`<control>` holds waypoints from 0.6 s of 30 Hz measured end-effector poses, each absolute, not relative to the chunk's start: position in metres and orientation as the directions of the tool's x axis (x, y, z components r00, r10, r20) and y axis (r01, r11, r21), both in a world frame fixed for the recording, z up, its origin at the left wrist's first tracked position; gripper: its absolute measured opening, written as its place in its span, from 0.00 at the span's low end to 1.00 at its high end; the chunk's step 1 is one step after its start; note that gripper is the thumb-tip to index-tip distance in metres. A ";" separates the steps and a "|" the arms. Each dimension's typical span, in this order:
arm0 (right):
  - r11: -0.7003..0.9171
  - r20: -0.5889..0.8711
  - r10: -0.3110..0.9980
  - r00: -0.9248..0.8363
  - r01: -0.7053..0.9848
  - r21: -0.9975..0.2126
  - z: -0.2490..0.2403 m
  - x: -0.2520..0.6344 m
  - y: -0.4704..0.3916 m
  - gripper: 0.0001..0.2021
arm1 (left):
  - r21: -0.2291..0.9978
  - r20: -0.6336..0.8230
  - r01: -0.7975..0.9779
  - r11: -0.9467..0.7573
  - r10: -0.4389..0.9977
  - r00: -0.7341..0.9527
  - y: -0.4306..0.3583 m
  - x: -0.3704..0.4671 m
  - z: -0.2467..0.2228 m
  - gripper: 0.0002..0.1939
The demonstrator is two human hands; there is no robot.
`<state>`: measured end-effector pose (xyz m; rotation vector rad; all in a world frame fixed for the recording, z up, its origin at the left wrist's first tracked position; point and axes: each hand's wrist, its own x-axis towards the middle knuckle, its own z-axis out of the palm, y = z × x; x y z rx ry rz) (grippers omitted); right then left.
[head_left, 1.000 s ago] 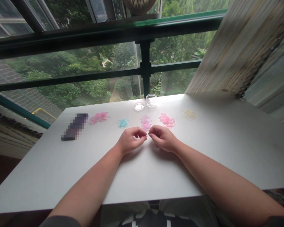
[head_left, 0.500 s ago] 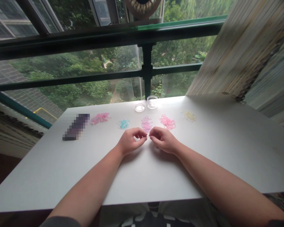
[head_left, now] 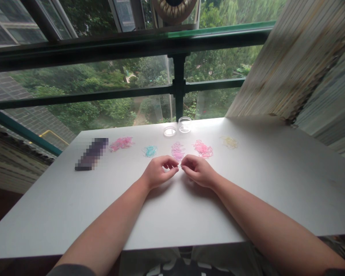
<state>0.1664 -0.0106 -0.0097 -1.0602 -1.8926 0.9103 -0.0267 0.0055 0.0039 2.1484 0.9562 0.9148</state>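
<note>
My left hand (head_left: 160, 170) and my right hand (head_left: 199, 170) meet fingertip to fingertip above the middle of the white table. Each is closed in a pinch of thumb and fingers. A thin pale strand, apparently a small rubber band (head_left: 179, 165), spans the narrow gap between them; most of it is hidden by the fingers. Just beyond the fingertips lies a pile of lilac rubber bands (head_left: 177, 150). To its right is a pink pile (head_left: 202, 148), and to its left a turquoise pile (head_left: 150, 151).
A mixed pink pile (head_left: 121, 143) lies farther left, beside a blurred-out dark oblong object (head_left: 92, 153). Pale yellow bands (head_left: 230, 142) are at the right. A clear round container (head_left: 185, 125) and a shallow clear dish (head_left: 170, 132) stand along the window edge of the table (head_left: 166, 218).
Both hands keep the same pinch at the same spot. The view has shifted very slightly; nothing on the table has visibly moved.
</note>
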 end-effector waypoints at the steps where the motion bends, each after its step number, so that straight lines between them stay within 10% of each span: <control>1: 0.401 0.277 0.893 -0.355 0.345 -0.849 -0.010 0.166 -0.010 0.00 | 0.746 0.329 0.378 -0.547 0.798 0.505 0.005 -0.027 0.004 0.06; 18: 0.423 0.292 0.885 -0.361 0.367 -0.828 -0.008 0.165 -0.013 0.03 | 0.745 0.286 0.410 -0.526 0.808 0.515 0.004 -0.027 0.004 0.04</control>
